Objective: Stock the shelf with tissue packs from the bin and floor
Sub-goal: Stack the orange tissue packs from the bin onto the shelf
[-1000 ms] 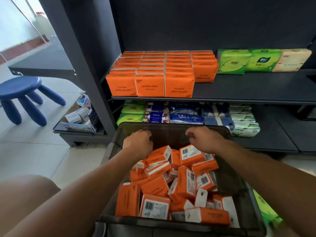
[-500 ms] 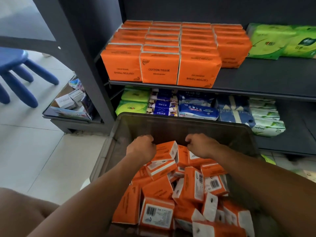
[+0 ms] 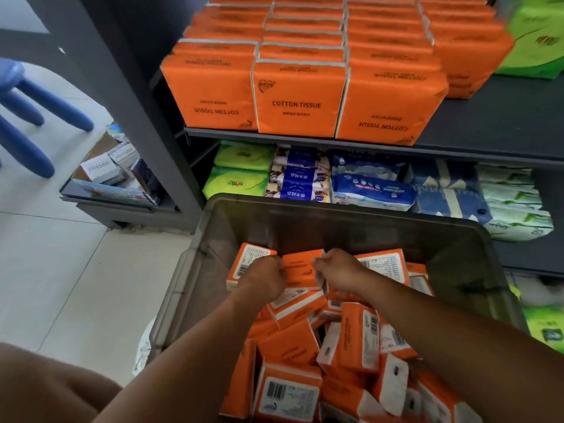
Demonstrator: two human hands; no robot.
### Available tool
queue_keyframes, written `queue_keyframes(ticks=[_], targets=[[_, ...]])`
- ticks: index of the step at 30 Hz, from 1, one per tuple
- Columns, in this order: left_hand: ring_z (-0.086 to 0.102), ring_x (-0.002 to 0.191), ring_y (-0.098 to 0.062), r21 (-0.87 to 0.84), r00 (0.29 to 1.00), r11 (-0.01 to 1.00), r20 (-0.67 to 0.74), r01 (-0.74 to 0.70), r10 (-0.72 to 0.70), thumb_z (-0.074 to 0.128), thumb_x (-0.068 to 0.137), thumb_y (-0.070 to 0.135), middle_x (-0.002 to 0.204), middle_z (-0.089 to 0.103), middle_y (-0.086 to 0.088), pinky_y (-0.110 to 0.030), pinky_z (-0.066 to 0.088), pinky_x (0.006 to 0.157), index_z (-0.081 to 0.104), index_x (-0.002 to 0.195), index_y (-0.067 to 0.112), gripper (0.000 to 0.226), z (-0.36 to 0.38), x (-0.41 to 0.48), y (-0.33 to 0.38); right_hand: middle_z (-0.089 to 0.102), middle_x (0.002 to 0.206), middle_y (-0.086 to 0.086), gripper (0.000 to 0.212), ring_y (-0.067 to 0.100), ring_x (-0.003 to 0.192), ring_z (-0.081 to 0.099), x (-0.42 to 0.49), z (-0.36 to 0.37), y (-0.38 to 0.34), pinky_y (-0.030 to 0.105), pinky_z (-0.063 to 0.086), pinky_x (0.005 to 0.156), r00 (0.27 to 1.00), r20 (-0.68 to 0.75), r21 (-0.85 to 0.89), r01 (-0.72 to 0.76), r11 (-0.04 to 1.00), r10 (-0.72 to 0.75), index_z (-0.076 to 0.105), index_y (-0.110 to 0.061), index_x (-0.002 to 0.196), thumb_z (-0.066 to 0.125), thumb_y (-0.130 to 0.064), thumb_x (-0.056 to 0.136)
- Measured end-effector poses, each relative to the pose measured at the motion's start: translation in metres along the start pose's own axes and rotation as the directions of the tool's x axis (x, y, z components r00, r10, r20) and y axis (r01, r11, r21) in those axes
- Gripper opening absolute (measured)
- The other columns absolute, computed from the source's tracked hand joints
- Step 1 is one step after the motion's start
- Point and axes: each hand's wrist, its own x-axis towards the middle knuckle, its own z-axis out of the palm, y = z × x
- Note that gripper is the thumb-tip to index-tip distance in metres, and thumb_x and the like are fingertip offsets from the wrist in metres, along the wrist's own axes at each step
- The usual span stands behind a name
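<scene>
Orange wrap all through one grey bin point(image 3: 366, 227): a pile point(image 3: 290, 346) of small packs, well over a dozen, too jumbled for an exact count, some barcode side up, some on end. Two bare hands in over the bin's near rim, both at the far end of the pile, just short of the bin's far wall.

Between them one pack point(image 3: 300, 265), standing on edge above the rest. Left hand point(image 3: 264, 279) against its left side, fingers curled under and tips hidden behind the knuckles. Impossible to tell whether clamped on it or on the barcode pack point(image 3: 248, 264) just beyond. Right hand point(image 3: 340, 271) at its right edge, fingers point(image 3: 319, 265) bent together and pinching that edge. Hands near each other, not touching.

Above and behind the bin, a dark shelf point(image 3: 503, 117). Three large orange packs in the front row point(image 3: 297, 99), the middle one reading COTTON TISSUE upright, the two flanking it upside down. Same stock in files behind them, plus a fourth file point(image 3: 464, 56) set further back to the right. Green packs point(image 3: 534, 41) past that, blurred, number unclear.

Straight behind the bin, on the lower level: a green pair point(image 3: 241, 172), stacked, then blue-and-white and white-and-green stacks. Right of the bin, green floor packs point(image 3: 546, 328), count unclear. Left of the bin, one blue stool point(image 3: 27, 117) and one open box point(image 3: 113, 166) of small cartons.
</scene>
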Motion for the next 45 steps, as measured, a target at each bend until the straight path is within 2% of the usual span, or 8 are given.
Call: queue_keyframes(ticks=[5, 11, 15, 19, 25, 31, 39, 45], targets=[[0.058, 0.117, -0.024, -0.001, 0.999, 1.000, 0.037, -0.029, 0.029, 0.045, 0.102, 0.026, 0.128, 0.062, -0.002, -0.036, 0.044, 0.102, 0.063, 0.126, 0.022, 0.031, 0.004, 0.009, -0.002, 0.072, 0.089, 0.009, 0.040, 0.026, 0.079, 0.072, 0.011, 0.006, 0.000, 0.044, 0.060, 0.080, 0.998, -0.002, 0.093, -0.068, 0.993, 0.069, 0.062, -0.011, 0.106, 0.062, -0.049, 0.090], [0.056, 0.119, -0.024, -0.080, 0.998, 0.996, 0.047, -0.035, 0.039, 0.046, 0.099, 0.023, 0.129, 0.063, -0.005, -0.034, 0.043, 0.105, 0.068, 0.120, 0.019, 0.030, 0.005, 0.011, -0.002, 0.073, 0.087, 0.013, 0.041, 0.020, 0.070, 0.071, -0.003, 0.004, -0.007, 0.032, 0.059, 0.059, 0.992, 0.031, 0.173, -0.127, 0.977, 0.123, 0.047, -0.008, 0.118, 0.072, -0.020, 0.087], [0.056, 0.119, -0.024, -0.198, 0.999, 0.980, 0.052, 0.013, -0.003, 0.047, 0.099, 0.024, 0.128, 0.064, -0.005, -0.034, 0.042, 0.105, 0.068, 0.119, 0.019, 0.029, 0.000, 0.008, -0.004, 0.071, 0.100, 0.014, 0.036, 0.024, 0.083, 0.074, -0.020, -0.014, -0.014, 0.035, 0.063, 0.072, 0.987, 0.086, 0.247, -0.152, 0.957, 0.135, 0.051, -0.014, 0.119, 0.071, -0.014, 0.089], [0.059, 0.117, -0.032, -0.326, 0.998, 0.944, 0.022, 0.060, -0.056, 0.051, 0.098, 0.025, 0.127, 0.063, -0.013, -0.039, 0.046, 0.102, 0.061, 0.128, 0.015, 0.033, -0.004, 0.000, -0.002, 0.069, 0.103, 0.010, 0.046, 0.018, 0.081, 0.073, -0.042, -0.034, -0.019, 0.028, 0.059, 0.062, 0.987, 0.125, 0.275, -0.129, 0.953, 0.098, 0.051, -0.020, 0.127, 0.071, -0.009, 0.087], [0.064, 0.098, -0.031, -0.582, 0.998, 0.811, 0.013, 0.058, -0.062, 0.038, 0.105, 0.036, 0.107, 0.065, -0.013, -0.038, 0.051, 0.086, 0.060, 0.121, 0.010, 0.037, -0.018, -0.030, 0.023, 0.068, 0.104, 0.006, 0.048, 0.020, 0.091, 0.070, -0.078, -0.063, -0.040, 0.035, 0.061, 0.078, 1.000, -0.002, 0.273, -0.011, 0.962, 0.012, 0.051, -0.030, 0.117, 0.073, -0.002, 0.084], [0.068, 0.093, -0.025, -0.776, 0.999, 0.630, -0.001, 0.033, -0.053, 0.042, 0.104, 0.038, 0.099, 0.059, 0.001, -0.033, 0.053, 0.063, 0.051, 0.132, 0.012, 0.040, -0.037, -0.065, 0.049, 0.068, 0.107, 0.010, 0.053, 0.025, 0.090, 0.069, -0.122, -0.088, -0.049, 0.036, 0.058, 0.074, 0.990, -0.118, 0.275, 0.103, 0.956, -0.073, 0.052, -0.028, 0.125, 0.070, -0.001, 0.083], [0.064, 0.092, -0.026, -0.904, 0.984, 0.399, -0.106, -0.155, 0.143, 0.052, 0.101, 0.017, 0.111, 0.067, -0.010, -0.042, 0.055, 0.084, 0.063, 0.107, 0.022, 0.014, -0.063, -0.108, 0.071, 0.072, 0.104, 0.009, 0.051, 0.029, 0.095, 0.071, -0.180, -0.120, -0.050, 0.046, 0.058, 0.088, 0.948, -0.258, 0.254, 0.252, 0.934, -0.186, 0.054, -0.028, 0.131, 0.064, -0.001, 0.088], [0.067, 0.103, -0.028, -0.901, 0.950, 0.332, -0.209, -0.279, 0.232, 0.054, 0.100, 0.030, 0.110, 0.072, -0.010, -0.042, 0.056, 0.090, 0.066, 0.121, 0.016, 0.027, -0.083, -0.134, 0.096, 0.075, 0.106, 0.009, 0.048, 0.026, 0.099, 0.072, -0.221, -0.136, -0.042, 0.047, 0.057, 0.092, 0.933, -0.279, 0.314, 0.310, 0.897, -0.225, 0.056, -0.024, 0.129, 0.058, 0.004, 0.091]])
